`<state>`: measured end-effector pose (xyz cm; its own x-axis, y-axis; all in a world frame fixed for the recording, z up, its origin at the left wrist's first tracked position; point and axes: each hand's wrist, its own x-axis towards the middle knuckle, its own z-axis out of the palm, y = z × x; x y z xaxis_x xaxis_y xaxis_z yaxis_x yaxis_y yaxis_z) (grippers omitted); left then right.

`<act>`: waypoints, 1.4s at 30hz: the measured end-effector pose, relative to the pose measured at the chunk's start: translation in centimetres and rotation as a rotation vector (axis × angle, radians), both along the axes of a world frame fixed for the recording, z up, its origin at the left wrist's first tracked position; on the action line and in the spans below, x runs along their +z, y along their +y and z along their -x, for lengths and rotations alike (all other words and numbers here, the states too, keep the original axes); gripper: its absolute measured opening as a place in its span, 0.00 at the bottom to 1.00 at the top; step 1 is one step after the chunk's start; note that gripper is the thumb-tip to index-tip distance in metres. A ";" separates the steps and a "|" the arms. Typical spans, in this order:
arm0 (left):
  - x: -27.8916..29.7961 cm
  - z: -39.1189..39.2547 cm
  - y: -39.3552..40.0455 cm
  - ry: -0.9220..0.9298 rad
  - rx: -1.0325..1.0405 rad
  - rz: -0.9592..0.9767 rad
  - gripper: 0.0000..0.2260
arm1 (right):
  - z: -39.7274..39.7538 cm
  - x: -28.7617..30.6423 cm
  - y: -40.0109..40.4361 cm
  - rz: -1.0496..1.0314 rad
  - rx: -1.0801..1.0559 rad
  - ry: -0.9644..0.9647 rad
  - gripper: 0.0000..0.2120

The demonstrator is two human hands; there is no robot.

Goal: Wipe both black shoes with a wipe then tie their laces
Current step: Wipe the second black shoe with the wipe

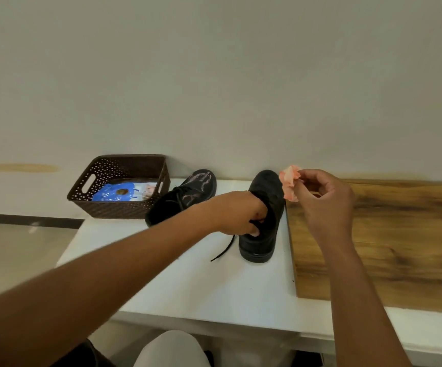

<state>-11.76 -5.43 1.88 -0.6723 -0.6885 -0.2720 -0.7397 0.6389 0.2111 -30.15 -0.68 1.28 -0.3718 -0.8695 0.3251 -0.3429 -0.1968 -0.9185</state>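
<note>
Fingers of right hand (pixel 325 200): curled, thumb and fingertips pinching a crumpled pink wipe (pixel 290 184) at its right edge; the wipe sticks out to the left of the fingertips, held in the air.
Wipe and shoe: the wipe hangs just beside the upper right side of the nearer black shoe (pixel 263 221), by its toe end; whether it touches the leather cannot be told.
Fingers of left hand (pixel 237 213): curled into the opening of that same shoe, gripping its collar from the left, thumb low on the outer side.
Nearer shoe: stands upright on its sole, heel towards the viewer, toe towards the wall, close to the right edge of the white table (pixel 201 284).
Lace (pixel 223 250): one loose black end trails from under the left hand down onto the table, untied.
Second black shoe (pixel 185 196): lies to the left of the first, angled with its toe up and to the right; pale scuffs or dust show on its toe, laces loose.
Basket (pixel 113 186): dark brown perforated plastic, just left of the second shoe, against the wall; a blue packet (pixel 115 193) lies flat inside.
Wooden board (pixel 378 242): brown grain surface, touching the table's right side.
Behind everything: plain pale wall (pixel 214 75).
</note>
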 end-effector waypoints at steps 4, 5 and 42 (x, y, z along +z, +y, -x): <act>0.7 -1.4 4.2 0.193 0.173 -0.078 0.17 | -0.9 0.9 0.3 0.009 0.025 0.036 0.04; 0.6 -1.7 5.4 0.221 0.201 -0.092 0.18 | -1.2 1.1 0.4 0.009 0.033 0.047 0.04; -4.7 -12.5 -3.3 1.888 1.754 -1.086 0.14 | -12.2 -2.3 -2.9 -0.035 0.294 0.080 0.06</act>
